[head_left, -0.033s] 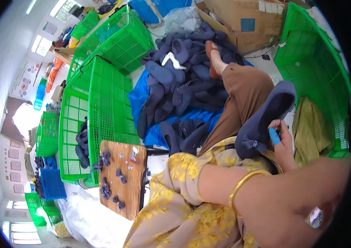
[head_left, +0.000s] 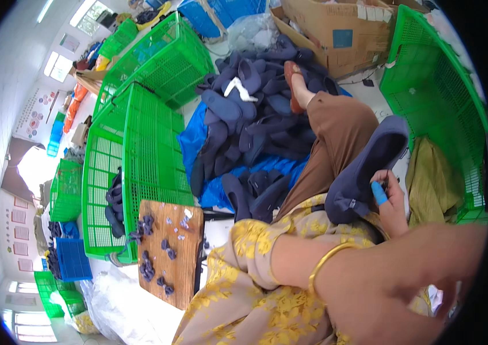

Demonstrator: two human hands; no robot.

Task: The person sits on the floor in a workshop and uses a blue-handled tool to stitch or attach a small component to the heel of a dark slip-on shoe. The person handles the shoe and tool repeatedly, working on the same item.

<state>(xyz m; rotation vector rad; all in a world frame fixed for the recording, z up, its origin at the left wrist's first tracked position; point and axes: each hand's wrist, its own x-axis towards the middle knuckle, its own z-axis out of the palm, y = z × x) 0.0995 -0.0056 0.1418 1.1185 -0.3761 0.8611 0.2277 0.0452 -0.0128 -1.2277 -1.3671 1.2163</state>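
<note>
A navy slip-on flat shoe point(head_left: 370, 164) with a fabric bow point(head_left: 344, 204) leans over my lap, its toe toward me. My right hand point(head_left: 392, 198), one finger wrapped in blue tape, is closed at the shoe's edge with its fingertips pinched together. A small dark bit shows between those fingertips. Close to the camera, my left hand point(head_left: 393, 287), a gold bangle at its wrist, reaches across from the left. Its fingers curl together at the lower right, and whatever they hold is hidden. Several navy bows point(head_left: 147, 265) lie on a wooden board point(head_left: 183, 276) to my left.
Navy shoes point(head_left: 244, 115) are heaped on a blue sheet point(head_left: 192, 135) beyond my lap. Green plastic crates point(head_left: 154, 144) stand at the left, and another green crate point(head_left: 428, 63) at the right. A cardboard box point(head_left: 353, 40) sits behind the heap. An olive cloth point(head_left: 431, 178) hangs nearby.
My left hand has shifted slightly left and down. My right hand stays at the shoe, and the view has tilted a little.
</note>
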